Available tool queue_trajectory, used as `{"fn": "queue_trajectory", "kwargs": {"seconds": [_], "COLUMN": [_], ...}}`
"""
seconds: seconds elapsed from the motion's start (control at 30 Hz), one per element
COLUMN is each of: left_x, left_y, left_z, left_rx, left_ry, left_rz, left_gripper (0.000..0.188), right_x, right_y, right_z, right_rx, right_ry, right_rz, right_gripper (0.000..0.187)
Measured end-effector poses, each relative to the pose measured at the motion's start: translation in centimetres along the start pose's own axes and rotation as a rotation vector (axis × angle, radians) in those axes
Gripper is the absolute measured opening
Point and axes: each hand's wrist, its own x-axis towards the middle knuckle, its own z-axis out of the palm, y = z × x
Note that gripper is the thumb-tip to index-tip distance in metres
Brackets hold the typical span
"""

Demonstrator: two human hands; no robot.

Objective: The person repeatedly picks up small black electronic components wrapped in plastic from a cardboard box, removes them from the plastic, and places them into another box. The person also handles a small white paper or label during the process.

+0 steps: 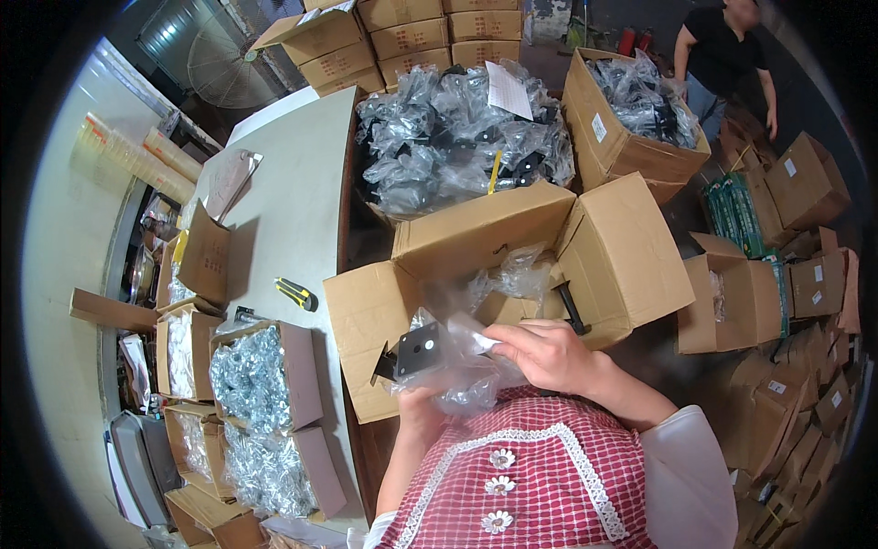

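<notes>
In front of my apron, my left hand (420,409) holds up a black metal part with a flat, holed plate (419,347) and clear plastic film around it. Most of the left fingers are hidden behind the plastic. My right hand (547,355) is closed, thumb and fingers pinching a small whitish piece (482,342), blurred and too unclear to name, against the clear plastic bag (470,395). Just beyond both hands stands an open cardboard box (489,220). Inside it lie crumpled clear plastic (519,271) and a black metal part (571,307) leaning at the right wall.
A grey table (302,201) on the left bears a yellow-black utility knife (296,294) and boxes of bagged hardware (249,375). Beyond the open box, a large carton holds plastic-wrapped black parts (448,137). Stacked cartons (786,393) fill the right. A person (727,55) stands far right.
</notes>
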Motion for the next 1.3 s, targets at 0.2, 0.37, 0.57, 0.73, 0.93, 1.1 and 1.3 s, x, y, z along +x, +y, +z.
{"fn": "queue_trajectory", "kwargs": {"seconds": [0.2, 0.37, 0.57, 0.73, 0.93, 1.1, 1.3], "left_x": [-0.4, 0.0, 0.3, 0.7, 2.0, 2.4, 2.5], "left_y": [-0.7, -0.5, 0.3, 0.1, -0.5, -0.7, -1.0], "left_z": [-1.0, -0.8, 0.8, 1.5, 1.0, 1.3, 2.5], "left_rx": [0.002, 0.061, 0.136, 0.085, 0.004, 0.055, 0.520], "left_ry": [0.020, -0.017, 0.028, 0.093, 0.086, 0.099, 0.117], "left_rz": [0.002, -0.032, -0.017, -0.043, -0.075, -0.039, 0.200], "left_gripper": [0.054, 0.043, 0.039, 0.041, 0.042, 0.041, 0.046], "right_x": [0.3, 0.4, 0.4, 0.9, 0.8, 0.8, 2.3], "right_y": [0.0, 0.0, 0.3, 0.3, 0.3, 0.8, 1.5], "right_z": [-0.3, -0.2, -0.3, -0.8, -0.9, -0.5, -2.7], "right_rx": [0.046, 0.066, 0.028, 0.003, -0.030, 0.113, 0.257], "right_ry": [-0.026, 0.006, -0.017, -0.039, -0.083, -0.156, -0.010], "right_rz": [0.014, -0.045, -0.118, -0.148, -0.157, -0.026, 0.169], "right_gripper": [0.025, 0.023, 0.028, 0.030, 0.028, 0.023, 0.008]}}
